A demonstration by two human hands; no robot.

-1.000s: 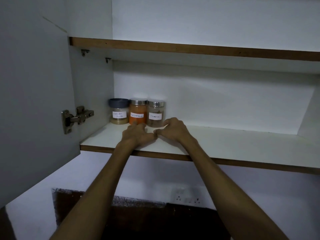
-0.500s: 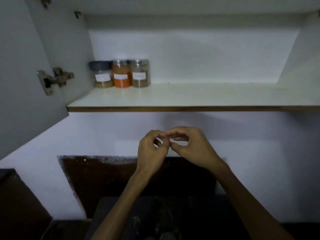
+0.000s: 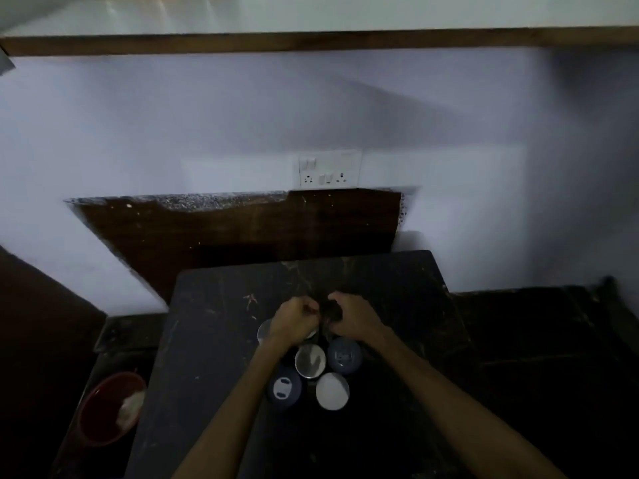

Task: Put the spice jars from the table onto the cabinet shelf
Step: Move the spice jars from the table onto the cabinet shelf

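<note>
**Over the dark worktop, both hands are being held above the jar cluster**

On the dark worktop (image 3: 214, 340) a cluster of spice jars is being seen from above: a steel-lidded jar (image 3: 310, 360) in the middle, a blue-lidded jar (image 3: 344, 356) just to its right, another blue-lidded jar (image 3: 284, 388) and a white-lidded jar (image 3: 332, 391) nearer the camera. A further lid (image 3: 264, 331) is being partly covered by the left hand (image 3: 292, 321). The right hand (image 3: 352, 319) is being held close beside it, fingers of both curled inward; whether anything is being gripped cannot be told in the dim light. The cabinet shelf (image 3: 311, 43) is running overhead, well apart from the jars. A red bowl (image 3: 103, 409) is lying low at the left
</note>
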